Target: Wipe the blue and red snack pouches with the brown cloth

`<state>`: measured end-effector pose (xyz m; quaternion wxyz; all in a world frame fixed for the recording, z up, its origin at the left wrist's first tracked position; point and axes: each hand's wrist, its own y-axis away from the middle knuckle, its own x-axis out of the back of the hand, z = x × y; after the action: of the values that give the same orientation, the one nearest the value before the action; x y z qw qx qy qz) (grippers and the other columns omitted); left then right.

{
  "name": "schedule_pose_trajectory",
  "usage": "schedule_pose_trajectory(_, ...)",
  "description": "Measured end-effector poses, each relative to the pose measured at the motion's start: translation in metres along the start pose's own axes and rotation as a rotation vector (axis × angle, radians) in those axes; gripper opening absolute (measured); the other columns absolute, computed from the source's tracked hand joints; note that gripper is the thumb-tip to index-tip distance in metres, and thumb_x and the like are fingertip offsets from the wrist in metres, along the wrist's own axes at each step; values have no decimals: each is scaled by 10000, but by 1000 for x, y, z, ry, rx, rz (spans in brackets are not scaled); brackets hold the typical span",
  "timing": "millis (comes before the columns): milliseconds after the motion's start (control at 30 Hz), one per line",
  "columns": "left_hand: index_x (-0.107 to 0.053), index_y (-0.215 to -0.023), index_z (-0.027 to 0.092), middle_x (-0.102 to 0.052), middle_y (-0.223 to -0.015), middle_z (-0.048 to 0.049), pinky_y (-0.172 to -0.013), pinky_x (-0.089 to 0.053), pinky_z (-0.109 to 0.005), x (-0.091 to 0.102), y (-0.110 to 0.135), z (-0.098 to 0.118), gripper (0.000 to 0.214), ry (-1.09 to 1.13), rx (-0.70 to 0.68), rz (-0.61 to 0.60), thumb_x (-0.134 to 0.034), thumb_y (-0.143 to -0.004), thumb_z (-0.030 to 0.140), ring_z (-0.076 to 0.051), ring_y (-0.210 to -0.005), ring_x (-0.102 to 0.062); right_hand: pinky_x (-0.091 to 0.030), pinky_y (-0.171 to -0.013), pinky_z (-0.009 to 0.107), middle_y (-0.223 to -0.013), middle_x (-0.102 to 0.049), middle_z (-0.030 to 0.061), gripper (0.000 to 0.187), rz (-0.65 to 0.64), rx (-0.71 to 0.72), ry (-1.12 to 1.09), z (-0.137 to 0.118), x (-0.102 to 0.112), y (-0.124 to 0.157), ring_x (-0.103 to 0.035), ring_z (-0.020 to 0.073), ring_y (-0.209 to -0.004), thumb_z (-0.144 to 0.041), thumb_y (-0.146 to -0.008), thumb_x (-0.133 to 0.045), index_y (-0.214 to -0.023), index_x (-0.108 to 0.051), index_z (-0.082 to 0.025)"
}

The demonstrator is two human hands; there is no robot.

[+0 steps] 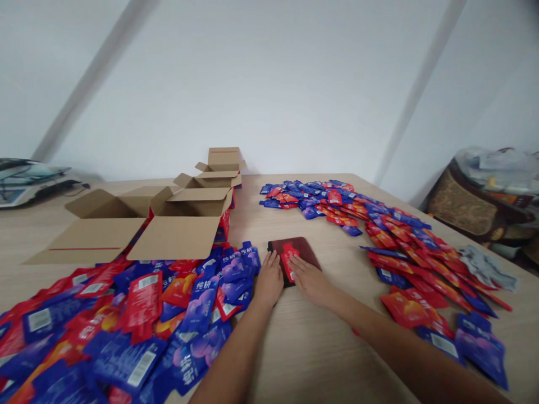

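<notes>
A small red spouted pouch (289,253) lies on a dark maroon pad (304,247) in the middle of the table. My right hand (310,279) rests on the pouch and the pad with its fingers stretched out flat, covering part of the pouch. At the pad's left edge is my left hand (270,279), fingers extended and slightly bent, with nothing visible in them. Close by on the left spreads a large heap of red and blue pouches (143,303), printed with fruit and barcodes.
Open cardboard boxes (172,231) stand in rows at the left and back. More red and blue pouches (404,241) lie in a curved pile on the right, with a crumpled grey cloth (487,268) beside them. A device (29,182) sits far left. A patterned chair (457,205) carries bags.
</notes>
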<state>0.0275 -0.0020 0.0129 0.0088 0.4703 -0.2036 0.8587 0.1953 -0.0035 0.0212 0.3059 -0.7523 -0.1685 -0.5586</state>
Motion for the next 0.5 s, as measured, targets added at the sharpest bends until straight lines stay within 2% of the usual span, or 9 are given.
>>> schedule_pose_trajectory(133,-484,-1257,96,-424,-1384,-132,-1089,-292,-435,1,0,0,435,38,9,-6,-317,-856,122,-213,-1334,-288,-243,-1099,403,-1416,-345,151,497,-40,-62,25,7,-2,-30,-246,196,-1339,-176,-888,-269,-1353,-366,-30)
schedule_pose_trajectory(200,-487,-1255,93,-423,-1384,-134,-1091,-287,-438,1,-1,-1,436,39,7,-7,-322,-851,118,-214,-1332,-293,-229,-1103,397,-1408,-353,165,491,-47,-86,46,6,-3,-36,-229,200,-1345,-169,-888,-275,-1341,-375,-6)
schedule_pose_trajectory(267,-489,-1250,79,-424,-1382,-140,-1094,-285,-424,1,-1,-1,437,28,5,-9,-320,-848,115,-213,-1328,-301,-219,-1108,386,-1406,-355,166,487,-40,-86,46,1,-4,-27,-216,201,-1349,-184,-897,-276,-1338,-381,-4)
schedule_pose_trajectory(367,-496,-1241,75,-428,-1380,-136,-1095,-288,-408,1,-2,-1,435,18,2,-3,-313,-848,112,-207,-1327,-303,-215,-1109,391,-1429,-319,153,523,-27,-84,21,-12,0,6,-198,219,-1354,-295,-907,-320,-1359,-362,-36)
schedule_pose_trajectory(433,-504,-1231,70,-432,-1377,-137,-1096,-286,-406,1,-3,0,430,17,5,0,-312,-849,112,-207,-1327,-302,-209,-1109,406,-1458,-252,156,651,-48,-78,2,-21,7,26,-154,252,-1363,-408,-860,-422,-1385,-312,-40)
schedule_pose_trajectory(500,-506,-1225,52,-434,-1374,-146,-1102,-277,-396,1,-3,0,427,15,6,-5,-311,-850,115,-209,-1326,-304,-197,-1110,410,-1464,-223,174,743,-103,-63,-17,-28,16,36,-136,275,-1365,-408,-793,-515,-1388,-294,-22)
